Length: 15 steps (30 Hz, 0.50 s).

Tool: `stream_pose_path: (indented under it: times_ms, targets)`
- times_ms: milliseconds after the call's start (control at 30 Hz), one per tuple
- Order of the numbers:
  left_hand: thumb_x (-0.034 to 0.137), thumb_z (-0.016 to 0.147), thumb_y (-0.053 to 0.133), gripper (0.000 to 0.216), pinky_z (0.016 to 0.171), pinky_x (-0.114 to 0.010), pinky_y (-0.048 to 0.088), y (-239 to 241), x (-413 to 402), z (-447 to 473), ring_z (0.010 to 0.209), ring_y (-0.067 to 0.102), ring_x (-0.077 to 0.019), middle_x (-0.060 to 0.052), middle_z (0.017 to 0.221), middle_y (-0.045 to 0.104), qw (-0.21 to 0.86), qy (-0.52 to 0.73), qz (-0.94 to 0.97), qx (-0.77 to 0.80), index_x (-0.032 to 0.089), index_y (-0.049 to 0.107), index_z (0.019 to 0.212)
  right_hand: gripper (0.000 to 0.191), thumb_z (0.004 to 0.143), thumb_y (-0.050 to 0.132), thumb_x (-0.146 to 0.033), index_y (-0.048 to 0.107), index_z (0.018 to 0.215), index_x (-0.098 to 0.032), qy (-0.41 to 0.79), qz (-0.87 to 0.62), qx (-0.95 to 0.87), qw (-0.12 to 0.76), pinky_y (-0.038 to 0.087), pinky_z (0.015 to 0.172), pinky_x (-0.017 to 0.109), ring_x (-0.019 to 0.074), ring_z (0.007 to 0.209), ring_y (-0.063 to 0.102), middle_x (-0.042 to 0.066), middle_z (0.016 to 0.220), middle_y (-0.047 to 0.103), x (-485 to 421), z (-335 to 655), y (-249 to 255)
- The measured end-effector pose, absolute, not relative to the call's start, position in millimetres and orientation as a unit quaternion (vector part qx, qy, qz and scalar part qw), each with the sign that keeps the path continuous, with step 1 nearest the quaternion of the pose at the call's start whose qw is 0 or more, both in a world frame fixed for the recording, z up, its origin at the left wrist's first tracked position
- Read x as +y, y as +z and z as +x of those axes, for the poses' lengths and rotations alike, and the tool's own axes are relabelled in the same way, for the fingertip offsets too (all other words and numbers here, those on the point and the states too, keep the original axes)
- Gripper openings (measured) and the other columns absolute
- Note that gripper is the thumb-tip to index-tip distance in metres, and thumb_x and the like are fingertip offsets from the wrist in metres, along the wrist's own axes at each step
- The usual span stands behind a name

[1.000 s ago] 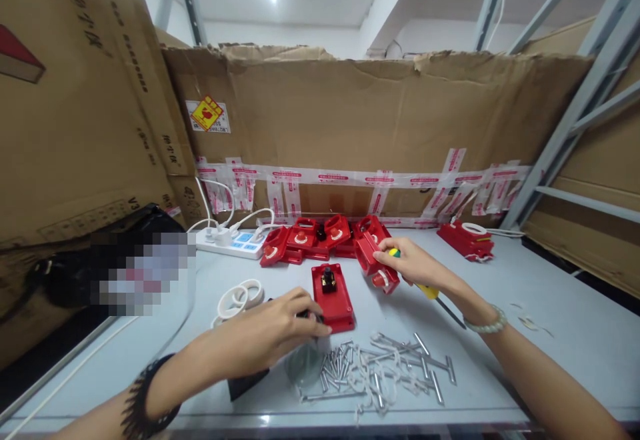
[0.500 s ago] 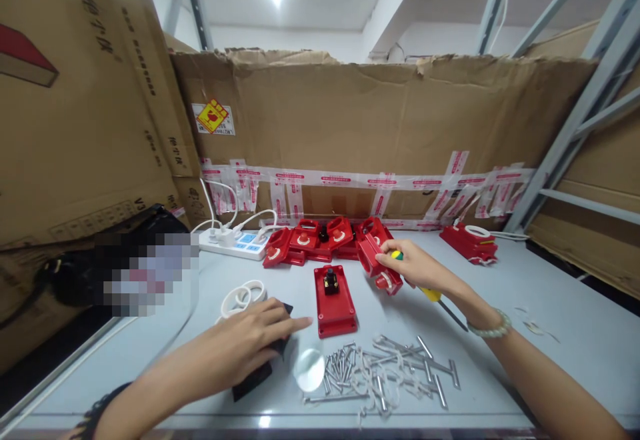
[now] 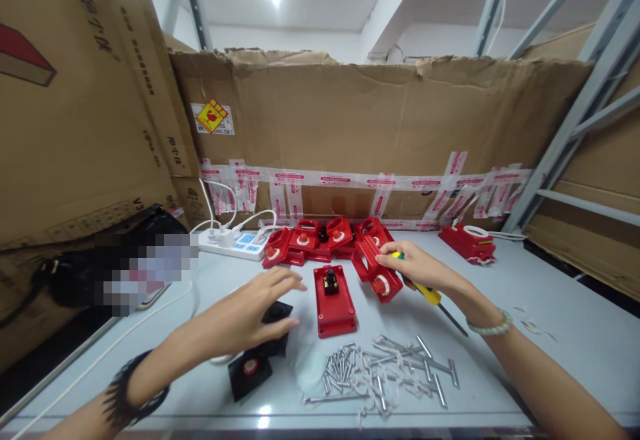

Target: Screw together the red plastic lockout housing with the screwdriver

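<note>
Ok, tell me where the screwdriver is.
In the head view, right of centre: the screwdriver sits in the right hand, beside a red housing, above the screw pile.

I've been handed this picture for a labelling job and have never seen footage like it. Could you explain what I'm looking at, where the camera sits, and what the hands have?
There is no machine here: a person works with two bare hands, and the camera sits on their head, looking forward and down, so the arms reach in from the bottom edge.

The left hand is spread open above small black square parts; whether it touches them I cannot tell. The right hand grips a screwdriver with a yellow and green handle while its fingers rest on a red plastic housing.

On the grey table a flat red plate with a black part on it lies between the hands, and a heap of metal pins and white ties lies nearer the camera. Further back sit more red housings and a white power strip, with cardboard behind.
</note>
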<state>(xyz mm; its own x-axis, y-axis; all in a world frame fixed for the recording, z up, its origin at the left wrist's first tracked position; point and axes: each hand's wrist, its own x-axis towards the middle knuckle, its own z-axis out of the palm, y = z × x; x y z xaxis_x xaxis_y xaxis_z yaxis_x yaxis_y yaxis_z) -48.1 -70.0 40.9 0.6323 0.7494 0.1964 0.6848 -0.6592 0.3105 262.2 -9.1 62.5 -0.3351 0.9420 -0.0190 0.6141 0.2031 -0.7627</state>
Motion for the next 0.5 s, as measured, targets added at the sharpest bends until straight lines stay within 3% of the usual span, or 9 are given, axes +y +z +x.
stream_pose_path:
  times_ms: [67,200,300,500]
  targets:
    - [0.039,0.085,0.056,0.055,0.099,-0.042,0.039,38,-52,-34,0.119,0.046,-0.0275,-0.012,0.134,0.046,0.114,0.151,0.901,0.391,0.024,0.038,0.134,0.026,0.078,0.054,-0.044,0.05,0.07,-0.019,0.385,-0.517,-0.724,0.244,0.026,0.032,0.017,0.0059,0.031,0.038,-0.01,0.041,0.039,-8,265,63]
    - [0.06,0.064,0.069,0.106,0.105,-0.049,0.03,28,-20,-9,0.133,0.029,-0.0369,-0.017,0.15,0.022,0.147,0.083,0.912,0.374,0.02,0.014,0.145,0.032,0.077,0.057,-0.046,0.048,0.063,-0.018,0.458,-0.493,-0.695,0.252,0.026,0.031,0.016,0.0046,0.029,0.037,-0.009,0.04,0.041,-5,269,64]
    - [0.058,0.06,0.072,0.114,0.105,-0.05,0.031,21,-6,0,0.134,0.027,-0.0385,-0.017,0.15,0.021,0.172,0.04,0.901,0.397,0.02,0.008,0.146,0.034,0.076,0.059,-0.045,0.046,0.061,-0.018,0.503,-0.465,-0.678,0.269,0.024,0.03,0.015,0.0034,0.028,0.036,-0.008,0.039,0.042,-3,270,64]
    - [0.054,0.057,0.075,0.121,0.105,-0.054,0.03,19,7,17,0.135,0.021,-0.0409,-0.019,0.149,0.021,0.195,0.078,0.892,0.399,0.019,0.002,0.146,0.037,0.072,0.065,-0.043,0.041,0.059,-0.018,0.577,-0.43,-0.622,0.308,0.023,0.027,0.015,0.002,0.027,0.034,-0.011,0.041,0.036,2,268,59]
